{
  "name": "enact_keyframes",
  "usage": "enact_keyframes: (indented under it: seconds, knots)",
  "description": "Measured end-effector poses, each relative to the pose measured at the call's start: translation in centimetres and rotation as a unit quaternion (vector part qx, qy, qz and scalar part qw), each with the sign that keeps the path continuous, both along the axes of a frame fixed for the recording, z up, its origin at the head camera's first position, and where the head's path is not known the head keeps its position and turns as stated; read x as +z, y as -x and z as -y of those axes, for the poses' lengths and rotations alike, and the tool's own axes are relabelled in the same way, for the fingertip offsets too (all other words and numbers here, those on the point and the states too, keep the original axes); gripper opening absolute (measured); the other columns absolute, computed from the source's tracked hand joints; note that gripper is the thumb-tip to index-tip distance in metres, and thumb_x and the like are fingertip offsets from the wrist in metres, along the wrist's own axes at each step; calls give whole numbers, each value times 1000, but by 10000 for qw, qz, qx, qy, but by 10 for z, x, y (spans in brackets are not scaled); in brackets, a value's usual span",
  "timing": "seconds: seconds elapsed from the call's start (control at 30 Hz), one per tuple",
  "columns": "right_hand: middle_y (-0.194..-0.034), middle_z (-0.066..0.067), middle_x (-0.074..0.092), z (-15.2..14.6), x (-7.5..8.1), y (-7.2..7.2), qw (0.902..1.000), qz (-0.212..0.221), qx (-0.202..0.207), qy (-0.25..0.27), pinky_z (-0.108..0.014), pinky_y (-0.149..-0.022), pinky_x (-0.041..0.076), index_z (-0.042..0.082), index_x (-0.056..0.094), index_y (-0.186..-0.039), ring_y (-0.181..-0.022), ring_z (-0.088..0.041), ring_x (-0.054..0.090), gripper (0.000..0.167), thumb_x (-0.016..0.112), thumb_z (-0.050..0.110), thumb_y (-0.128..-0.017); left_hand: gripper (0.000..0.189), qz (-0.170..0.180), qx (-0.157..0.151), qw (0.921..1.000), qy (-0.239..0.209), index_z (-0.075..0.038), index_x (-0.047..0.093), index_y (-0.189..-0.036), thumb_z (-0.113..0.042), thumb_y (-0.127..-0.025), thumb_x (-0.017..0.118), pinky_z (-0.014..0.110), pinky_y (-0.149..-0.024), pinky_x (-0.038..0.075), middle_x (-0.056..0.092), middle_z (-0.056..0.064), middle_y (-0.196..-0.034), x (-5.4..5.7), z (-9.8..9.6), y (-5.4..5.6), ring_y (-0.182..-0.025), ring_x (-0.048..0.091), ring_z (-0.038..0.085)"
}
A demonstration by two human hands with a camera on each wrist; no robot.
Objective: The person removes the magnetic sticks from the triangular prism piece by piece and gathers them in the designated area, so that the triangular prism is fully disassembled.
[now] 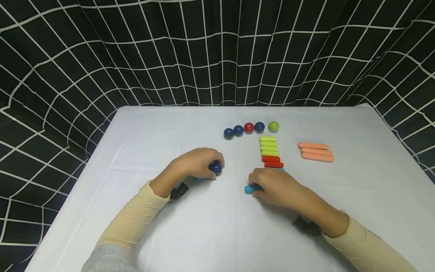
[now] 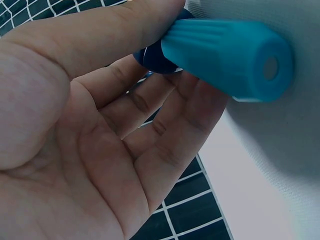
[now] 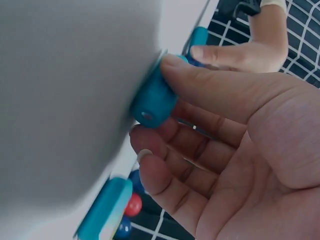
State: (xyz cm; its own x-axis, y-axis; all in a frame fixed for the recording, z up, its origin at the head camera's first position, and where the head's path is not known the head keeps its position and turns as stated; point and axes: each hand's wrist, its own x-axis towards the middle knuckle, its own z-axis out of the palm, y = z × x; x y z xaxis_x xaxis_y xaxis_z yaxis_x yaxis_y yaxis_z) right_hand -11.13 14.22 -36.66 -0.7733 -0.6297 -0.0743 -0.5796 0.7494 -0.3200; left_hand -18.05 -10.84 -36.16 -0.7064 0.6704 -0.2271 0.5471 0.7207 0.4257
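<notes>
My left hand is over the table left of centre, gripping a dark blue ball with thumb and fingertips. A ridged blue stick with a small round mark in its end is held in the same hand, in front of the ball in the left wrist view. My right hand pinches another blue stick between thumb and fingers, close to the table surface. Just beyond the right hand, a further blue stick ends a column of red sticks and yellow-green sticks; the hand partly covers it.
Behind the column runs a row of balls: dark blue ones, a red one and a green one. Three orange sticks lie side by side at the right. A black cloth with white grid lines hangs around the white table.
</notes>
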Motion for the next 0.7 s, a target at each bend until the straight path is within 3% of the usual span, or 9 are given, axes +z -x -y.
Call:
enact_keyframes:
  seconds: [0.23,0.47,0.6,0.7]
  knots:
    - [-70,10,49,-24,10,-5,9997,-57,-28,-256,-26,-59,42,18,70,-81,-65,-8,46,19,89,15,-76,33,24,-81,10000,-29,-14,71,-110,-12,-80,85,35,-98,45,67,-1,-111,0,1,0,-109,61,18]
    - [-80,10,63,-41,12,-3,9974,207,-611,-308,-34,-68,50,16,73,-86,-74,-13,58,18,88,18,-77,34,42,-101,9999,-36,-14,71,-111,-13,-80,85,35,-98,45,67,-1,-111,2,1,0,-109,60,17]
    - [-87,5,67,-49,10,-2,9963,46,-814,-287,-37,-70,52,14,74,-88,-79,-17,60,18,88,15,-77,34,29,-99,9999,-21,-14,71,-111,-13,-80,86,35,-98,45,67,-1,-112,2,0,0,-110,60,18]
    - [-83,5,64,-52,10,0,9958,-102,-864,-290,-34,-66,50,13,74,-88,-73,-15,56,19,88,12,-76,34,22,-78,10000,-9,-14,71,-111,-13,-80,86,35,-98,45,67,-1,-111,1,0,1,-109,60,18]
